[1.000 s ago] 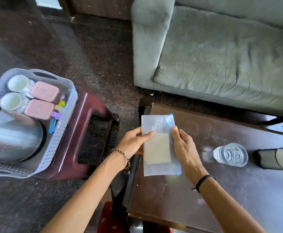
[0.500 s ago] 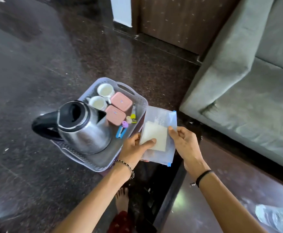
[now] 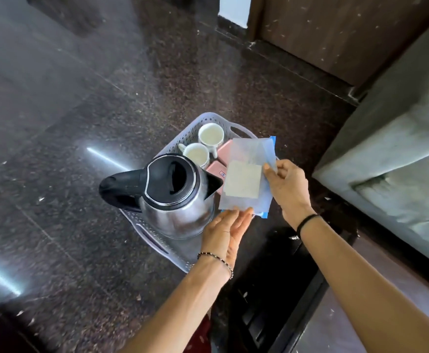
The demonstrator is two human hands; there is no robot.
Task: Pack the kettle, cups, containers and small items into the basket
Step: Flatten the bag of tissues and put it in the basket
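A dark, speckled stone floor (image 3: 81, 98) with bright streaks of reflected light fills most of the view, with a brown wooden door (image 3: 336, 34) at the far side and a grey sofa (image 3: 399, 149) off to the right of both hands. A grey perforated basket (image 3: 180, 138) sits just beyond the fingers. Inside it, a steel kettle (image 3: 177, 200) with a black lid and handle stands upright to the left of the left fingertips, its spout pointing toward the bag. Beyond the kettle stand 2 white cups (image 3: 211, 133), one just beside the other (image 3: 196, 154), and next to them are 2 pink containers (image 3: 216, 170), both partly covered by the bag. The right hand (image 3: 287, 189) pinches the right edge of a clear plastic bag (image 3: 251, 154) between thumb (image 3: 268, 171) and curled fingers, holding it above the right side of the basket. A pale square (image 3: 242, 182) lies inside the bag, just left of that thumb. The left hand (image 3: 223, 235) is held flat with its fingers (image 3: 246, 215) straight, the tips meeting the bag's lower edge; whether they press it or only touch it cannot be told. A beaded bracelet (image 3: 216, 257) circles the left wrist and a black band (image 3: 306, 220) the right. A dark table (image 3: 336, 327) edge shows below the right forearm.
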